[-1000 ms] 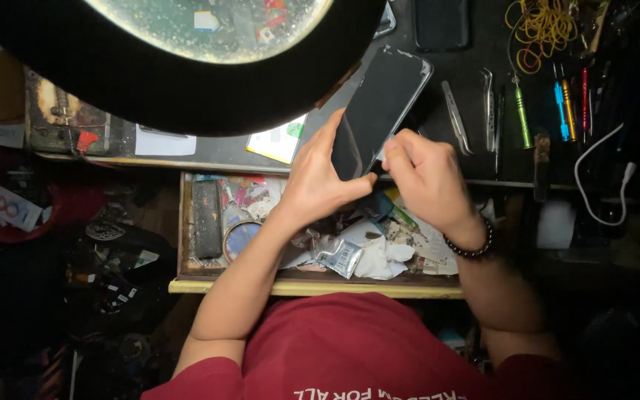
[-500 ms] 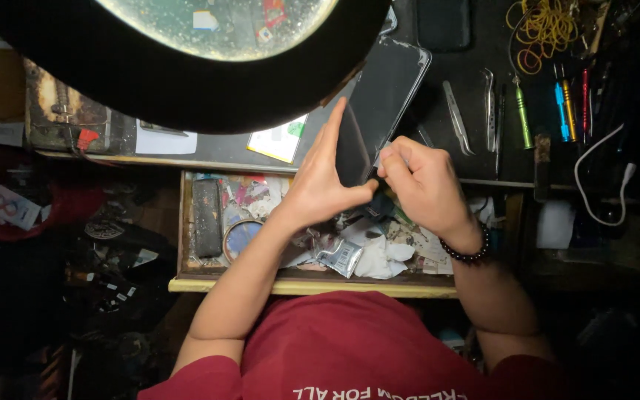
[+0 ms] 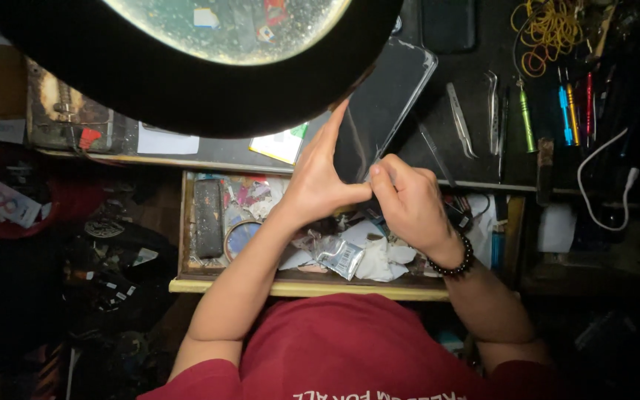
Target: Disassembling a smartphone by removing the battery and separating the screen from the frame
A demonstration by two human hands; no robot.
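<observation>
Near the middle of the frame, the left hand (image 3: 318,185) holds a dark phone (image 3: 383,104) by its lower edge: the fingers (image 3: 332,130) lie stretched up along the phone's left side while the thumb runs across under its bottom corner. Just to the right, the right hand (image 3: 407,200) is curled shut, its fingertips pinched at the phone's bottom edge, touching the left thumb; what they pinch, if anything, is too small to tell. A bead bracelet (image 3: 455,259) circles the right wrist. The phone tilts up and to the right, its top reaching toward the upper middle of the frame, above the dark bench (image 3: 483,159).

Below the hands, an open drawer (image 3: 298,285) holds scraps of paper and foil, a round lens (image 3: 240,238) and a dark oblong block (image 3: 209,216) at its left end. To the right of the phone, tweezers (image 3: 459,118) and coloured screwdrivers (image 3: 568,104) lie on the bench, with yellow rubber bands (image 3: 550,33) at the upper right and a white cable (image 3: 601,178) at the right edge. A large round magnifier lamp (image 3: 187,81) fills the upper left. A red shirt (image 3: 364,352) shows at the bottom.
</observation>
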